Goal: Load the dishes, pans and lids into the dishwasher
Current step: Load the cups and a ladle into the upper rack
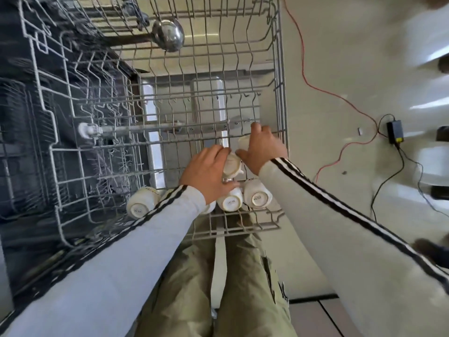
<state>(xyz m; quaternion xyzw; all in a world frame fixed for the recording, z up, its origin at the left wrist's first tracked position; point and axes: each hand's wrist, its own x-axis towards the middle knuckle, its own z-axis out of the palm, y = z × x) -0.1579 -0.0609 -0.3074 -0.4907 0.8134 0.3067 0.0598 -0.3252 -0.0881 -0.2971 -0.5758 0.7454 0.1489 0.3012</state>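
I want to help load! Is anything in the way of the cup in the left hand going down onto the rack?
Nothing visible blocks it. The left hand grips the cup just behind the row of upturned cups, over bare rack wires. The right hand, gripping a second cup, crowds its right side.

Your wire rack (281, 93) carries a steel ladle (168, 35); well apart from the ladle, towards you, white cups (257, 195) stand upside down on it.
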